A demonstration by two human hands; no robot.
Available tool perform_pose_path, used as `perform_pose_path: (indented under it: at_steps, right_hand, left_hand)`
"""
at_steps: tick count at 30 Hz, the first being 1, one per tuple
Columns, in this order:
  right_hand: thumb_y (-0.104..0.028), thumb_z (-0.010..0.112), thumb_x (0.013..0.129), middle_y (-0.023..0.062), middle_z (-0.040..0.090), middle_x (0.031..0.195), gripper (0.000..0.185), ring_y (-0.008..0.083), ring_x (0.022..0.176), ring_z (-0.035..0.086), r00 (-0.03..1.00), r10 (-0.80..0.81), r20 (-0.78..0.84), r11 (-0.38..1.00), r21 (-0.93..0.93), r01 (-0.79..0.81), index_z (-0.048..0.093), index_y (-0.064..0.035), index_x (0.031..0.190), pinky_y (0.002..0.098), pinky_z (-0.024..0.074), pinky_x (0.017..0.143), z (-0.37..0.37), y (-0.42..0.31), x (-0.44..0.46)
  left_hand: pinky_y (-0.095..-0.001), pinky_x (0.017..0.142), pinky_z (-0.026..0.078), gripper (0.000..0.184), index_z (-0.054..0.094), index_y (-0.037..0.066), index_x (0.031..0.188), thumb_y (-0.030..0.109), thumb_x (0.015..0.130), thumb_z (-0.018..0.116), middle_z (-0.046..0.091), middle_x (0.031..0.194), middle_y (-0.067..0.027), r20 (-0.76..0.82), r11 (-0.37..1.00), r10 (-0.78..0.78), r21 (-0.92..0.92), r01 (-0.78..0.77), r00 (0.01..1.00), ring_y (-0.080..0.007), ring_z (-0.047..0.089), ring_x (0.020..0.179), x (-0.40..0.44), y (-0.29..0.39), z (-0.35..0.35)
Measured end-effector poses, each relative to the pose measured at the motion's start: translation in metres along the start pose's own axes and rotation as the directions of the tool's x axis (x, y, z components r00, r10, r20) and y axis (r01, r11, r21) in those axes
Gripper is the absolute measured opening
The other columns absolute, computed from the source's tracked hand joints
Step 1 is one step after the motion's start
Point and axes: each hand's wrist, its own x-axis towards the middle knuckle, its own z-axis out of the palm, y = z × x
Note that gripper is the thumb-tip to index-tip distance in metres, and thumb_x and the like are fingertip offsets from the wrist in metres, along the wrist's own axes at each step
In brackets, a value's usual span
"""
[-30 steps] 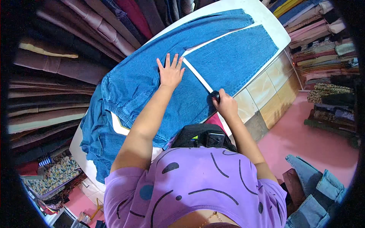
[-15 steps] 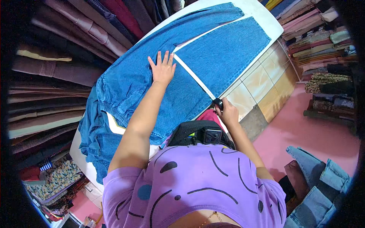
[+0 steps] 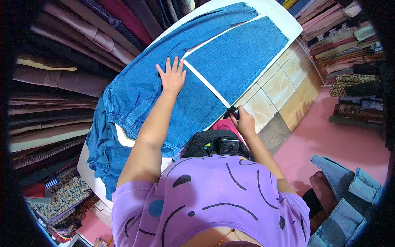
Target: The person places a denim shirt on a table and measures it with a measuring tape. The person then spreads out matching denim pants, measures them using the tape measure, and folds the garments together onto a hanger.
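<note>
Blue denim trousers (image 3: 230,57) lie spread over a white board-like table, one leg reaching up to its far right end. My left hand (image 3: 173,79) rests flat on the denim with fingers spread, its fingertips near the crotch seam. From there the white strip of a tape measure (image 3: 205,83) runs straight across the upper leg to the near edge. At that edge my right hand (image 3: 245,122) is closed around the black case of the tape measure, partly hidden by the fingers. The gathered waistband (image 3: 110,105) lies to the left of my left forearm.
More denim (image 3: 101,154) is bunched at the table's (image 3: 293,29) left end. Folded dark cloths (image 3: 49,107) fill the left side, and stacked clothes (image 3: 341,53) stand at right. Pale jeans (image 3: 343,197) lie at lower right. A black device (image 3: 227,146) sits at my waist.
The table, trousers and both hands sit slightly farther left in view. The tape still crosses the leg, with both hands in much the same places on the trousers.
</note>
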Motion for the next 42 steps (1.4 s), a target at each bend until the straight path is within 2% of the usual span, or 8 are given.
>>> perform_pose_path:
  at_steps: [16, 22, 26, 32, 34, 37, 40, 42]
  right_hand:
    - [-0.028, 0.066, 0.077, 0.016, 0.061, 0.075, 0.032, 0.0349, 0.066, 0.061, 1.0, -0.018, -0.014, 1.0, 0.024, 0.018, 0.046, -0.0071, 0.092, 0.0429, 0.0485, 0.053, 0.0, 0.002, 0.002]
    - [-0.03, 0.066, 0.077, 0.0178, 0.062, 0.075, 0.032, 0.0369, 0.069, 0.062, 0.997, 0.032, 0.064, 0.997, 0.065, -0.036, 0.05, -0.0077, 0.094, 0.0456, 0.0487, 0.058, -0.025, 0.009, 0.009]
    - [-0.031, 0.067, 0.077, 0.0195, 0.063, 0.077, 0.031, 0.038, 0.072, 0.062, 0.977, 0.194, 0.086, 0.981, -0.009, -0.194, 0.052, -0.0082, 0.092, 0.0456, 0.0486, 0.062, -0.051, 0.035, 0.027]
    - [-0.031, 0.066, 0.078, 0.0233, 0.062, 0.075, 0.032, 0.0404, 0.072, 0.061, 0.968, 0.226, -0.107, 0.961, -0.139, -0.24, 0.054, -0.0053, 0.093, 0.0466, 0.0474, 0.062, -0.126, 0.094, 0.091]
    - [-0.03, 0.067, 0.077, 0.0239, 0.062, 0.076, 0.034, 0.0412, 0.073, 0.061, 0.967, 0.188, -0.17, 0.98, -0.028, -0.196, 0.056, -0.0027, 0.093, 0.0455, 0.0472, 0.064, -0.159, 0.104, 0.119]
    - [-0.028, 0.068, 0.077, 0.0242, 0.062, 0.078, 0.035, 0.0405, 0.076, 0.061, 0.959, 0.085, -0.271, 0.993, -0.06, -0.105, 0.056, -0.0014, 0.096, 0.0441, 0.0476, 0.065, -0.199, 0.12, 0.173]
    - [-0.024, 0.067, 0.078, 0.0241, 0.062, 0.081, 0.031, 0.0414, 0.078, 0.061, 0.925, -0.121, -0.36, 0.992, -0.075, 0.101, 0.056, -0.002, 0.097, 0.0444, 0.0473, 0.068, -0.247, 0.128, 0.237]
    - [-0.025, 0.067, 0.079, 0.0246, 0.062, 0.087, 0.034, 0.0422, 0.082, 0.06, 0.9, -0.156, -0.407, 0.987, -0.103, 0.124, 0.055, -0.0017, 0.1, 0.0449, 0.0464, 0.069, -0.284, 0.128, 0.281]
  left_hand:
    - [-0.071, 0.098, 0.012, 0.053, 0.036, 0.021, 0.138, 0.04, 0.09, 0.044, 0.033, 0.143, -0.0012, 0.026, 0.999, -0.011, 0.044, 0.009, 1.0, -0.0282, 0.025, 0.134, -0.002, 0.0, 0.004]
    - [-0.0717, 0.097, 0.01, 0.07, 0.025, 0.018, 0.143, 0.032, 0.082, 0.058, 0.026, 0.146, -0.009, -0.035, 0.971, -0.09, -0.226, 0.08, 0.995, -0.0329, 0.018, 0.136, -0.04, 0.003, -0.025]
    - [-0.0695, 0.099, 0.008, 0.066, 0.033, 0.016, 0.139, 0.024, 0.08, 0.06, 0.026, 0.146, -0.0106, -0.017, 0.929, -0.108, -0.359, 0.095, 0.994, -0.0357, 0.017, 0.136, -0.103, -0.005, -0.045]
    - [-0.0602, 0.104, 0.014, 0.042, 0.055, 0.015, 0.12, 0.013, 0.078, 0.059, 0.038, 0.14, -0.0098, -0.04, 0.832, -0.382, -0.451, 0.324, 0.923, -0.0372, 0.024, 0.133, -0.181, -0.027, -0.059]
    - [-0.0589, 0.105, 0.015, 0.038, 0.058, 0.015, 0.116, 0.01, 0.078, 0.058, 0.04, 0.139, -0.0085, -0.094, 0.794, -0.496, -0.45, 0.408, 0.863, -0.0367, 0.025, 0.133, -0.194, -0.026, -0.056]
    - [-0.0585, 0.105, 0.014, 0.036, 0.059, 0.015, 0.114, 0.01, 0.078, 0.059, 0.04, 0.138, -0.0083, -0.107, 0.751, -0.593, -0.429, 0.501, 0.798, -0.0362, 0.025, 0.133, -0.199, -0.01, -0.058]
    - [-0.0588, 0.105, 0.014, 0.036, 0.06, 0.016, 0.113, 0.01, 0.078, 0.059, 0.039, 0.139, -0.0082, -0.066, 0.692, -0.676, -0.398, 0.602, 0.733, -0.0355, 0.024, 0.134, -0.189, 0.017, -0.066]
    - [-0.059, 0.105, 0.013, 0.036, 0.06, 0.016, 0.113, 0.01, 0.078, 0.06, 0.038, 0.14, -0.0082, 0.023, 0.647, -0.707, -0.383, 0.66, 0.707, -0.0346, 0.023, 0.134, -0.179, 0.041, -0.072]
